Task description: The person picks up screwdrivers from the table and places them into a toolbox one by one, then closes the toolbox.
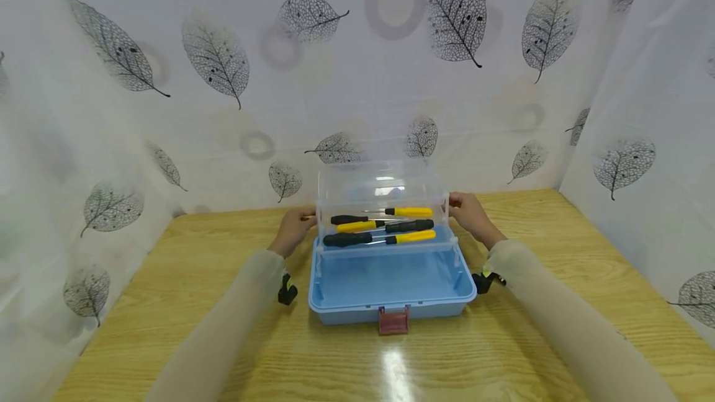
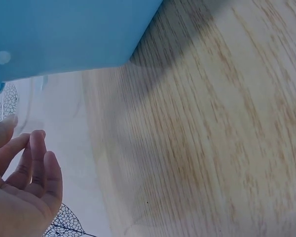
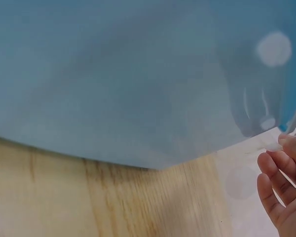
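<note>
A blue toolbox point(image 1: 391, 311) stands on the table with its clear lid point(image 1: 357, 174) raised at the back. Toward the rear of it sits a clear tray point(image 1: 385, 250), where several screwdrivers with yellow and black handles lie sideways, among them a yellow screwdriver point(image 1: 413, 211) and a black screwdriver point(image 1: 347, 239). My left hand point(image 1: 294, 228) pinches the left edge of the clear lid between thumb and fingertips. On the opposite side, my right hand point(image 1: 472, 216) pinches the lid's right edge. Both wrist views show the thumb meeting the forefinger beside the blue wall.
A reddish latch point(image 1: 393, 321) hangs at the toolbox's front. The bottom of the toolbox shows in front of the tray. Wood-grain table point(image 1: 223, 265) surrounds it, and a white curtain point(image 1: 346, 98) with leaf prints hangs behind and at both sides.
</note>
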`<state>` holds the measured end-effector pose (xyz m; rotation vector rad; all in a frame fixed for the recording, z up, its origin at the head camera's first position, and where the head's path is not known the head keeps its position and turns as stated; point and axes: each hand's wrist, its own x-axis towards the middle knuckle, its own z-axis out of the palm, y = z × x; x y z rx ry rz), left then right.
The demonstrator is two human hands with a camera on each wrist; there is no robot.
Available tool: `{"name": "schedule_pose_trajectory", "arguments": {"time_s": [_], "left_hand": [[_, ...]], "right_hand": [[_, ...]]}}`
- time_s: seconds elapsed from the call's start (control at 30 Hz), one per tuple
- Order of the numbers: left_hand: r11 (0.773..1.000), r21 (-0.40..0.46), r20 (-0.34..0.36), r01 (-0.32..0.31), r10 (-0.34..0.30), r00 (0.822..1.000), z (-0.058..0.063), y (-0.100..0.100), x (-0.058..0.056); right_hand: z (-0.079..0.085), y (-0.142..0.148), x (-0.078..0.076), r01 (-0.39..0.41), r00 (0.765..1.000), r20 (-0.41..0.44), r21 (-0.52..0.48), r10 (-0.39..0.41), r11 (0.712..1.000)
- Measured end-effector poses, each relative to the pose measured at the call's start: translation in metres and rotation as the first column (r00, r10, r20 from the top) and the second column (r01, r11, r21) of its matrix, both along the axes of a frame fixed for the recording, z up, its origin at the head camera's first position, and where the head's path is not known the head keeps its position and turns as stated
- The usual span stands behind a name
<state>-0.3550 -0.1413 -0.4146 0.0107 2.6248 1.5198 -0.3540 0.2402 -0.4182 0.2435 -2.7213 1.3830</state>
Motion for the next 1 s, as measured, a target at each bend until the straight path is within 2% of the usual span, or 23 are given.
{"name": "schedule_pose_trajectory", "arguments": {"time_s": [0.3, 0.6, 0.83, 1.0], "left_hand": [[1.0, 0.0, -0.039, -0.006, 0.006, 0.999, -0.003, -0.001, -0.001], [1.0, 0.003, -0.103, 0.003, -0.003, 0.995, 0.006, 0.0, 0.0], [1.0, -0.001, -0.112, 0.021, -0.021, 0.994, 0.009, 0.001, -0.001], [1.0, -0.013, -0.121, -0.003, 0.001, 0.993, 0.011, 0.001, -0.004]], "right_hand": [[-0.001, 0.0, -0.003, 0.024, 0.999, -0.037, -0.012, -0.024, 1.0], [0.003, 0.001, -0.005, 0.026, 0.998, -0.061, -0.018, -0.027, 0.999], [0.005, 0.001, -0.005, 0.027, 1.0, -0.007, -0.037, -0.027, 0.999], [0.009, 0.001, -0.004, 0.038, 0.999, -0.003, -0.045, -0.039, 0.998]]}}
